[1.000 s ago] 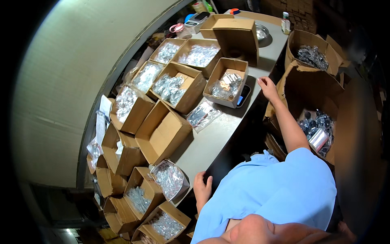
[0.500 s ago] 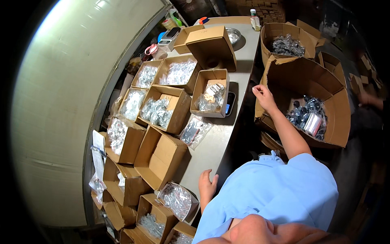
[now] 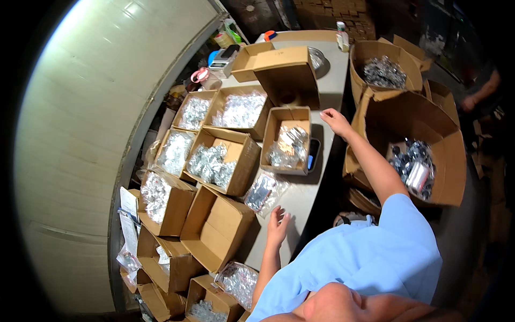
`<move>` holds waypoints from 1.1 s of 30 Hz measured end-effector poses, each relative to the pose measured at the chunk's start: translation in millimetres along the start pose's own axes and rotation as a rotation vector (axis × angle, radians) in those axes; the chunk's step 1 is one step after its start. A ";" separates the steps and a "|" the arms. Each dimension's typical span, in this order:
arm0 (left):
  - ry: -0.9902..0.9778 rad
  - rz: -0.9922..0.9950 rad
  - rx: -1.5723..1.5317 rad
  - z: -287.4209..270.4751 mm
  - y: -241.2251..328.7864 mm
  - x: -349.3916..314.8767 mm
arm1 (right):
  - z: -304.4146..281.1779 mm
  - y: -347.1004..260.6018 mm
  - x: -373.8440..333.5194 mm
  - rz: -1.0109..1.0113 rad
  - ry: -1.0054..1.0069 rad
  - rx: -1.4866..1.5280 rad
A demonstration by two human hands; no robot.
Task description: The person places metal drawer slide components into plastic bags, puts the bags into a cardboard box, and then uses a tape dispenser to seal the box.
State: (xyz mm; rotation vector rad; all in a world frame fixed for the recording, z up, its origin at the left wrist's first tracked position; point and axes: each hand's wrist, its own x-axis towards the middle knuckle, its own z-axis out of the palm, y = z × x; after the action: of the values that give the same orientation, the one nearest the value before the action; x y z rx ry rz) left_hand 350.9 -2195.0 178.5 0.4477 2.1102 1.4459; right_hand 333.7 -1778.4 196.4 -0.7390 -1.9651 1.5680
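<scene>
My right hand [image 3: 335, 121] reaches out over the grey table's [image 3: 308, 201] right edge, fingers loosely apart and holding nothing. It hovers just right of a small open cardboard box [image 3: 274, 123] that holds clear bags of metal parts. A dark phone-like object [image 3: 313, 148] lies beside that box. My left hand [image 3: 277, 225] rests flat on the table with fingers spread, also without anything in it. It lies just below a clear bag of metal parts [image 3: 264, 191] on the table top.
Several open cardboard boxes of bagged metal parts [image 3: 212, 163] fill the table's left, next to an empty box [image 3: 217, 225]. A large box of metal parts [image 3: 424, 172] stands at right, another [image 3: 383, 72] behind it. Another person's arm [image 3: 477, 96] shows far right. A white wall [image 3: 91, 134] borders the left.
My right hand has drawn back from the large box at right to the table edge beside the small box. My left hand has slid forward onto the table toward the loose bag.
</scene>
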 end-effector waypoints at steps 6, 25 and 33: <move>0.167 -0.471 -0.917 47.7 11.0 117.7 | 39.2 2.5 89.4 0.448 -0.354 0.144; 0.427 0.311 -0.695 -92.4 259.8 156.6 | 54.1 -226.4 202.3 0.463 -0.967 0.649; 0.157 -0.141 -0.445 -47.9 116.1 148.5 | 82.1 -270.3 396.3 0.049 -0.318 0.364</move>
State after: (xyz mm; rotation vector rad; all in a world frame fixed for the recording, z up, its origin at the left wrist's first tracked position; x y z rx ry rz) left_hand 200.0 -2106.6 263.7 0.0152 1.8106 1.8465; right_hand -33.8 -1610.5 467.6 -0.4104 -1.7975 2.1041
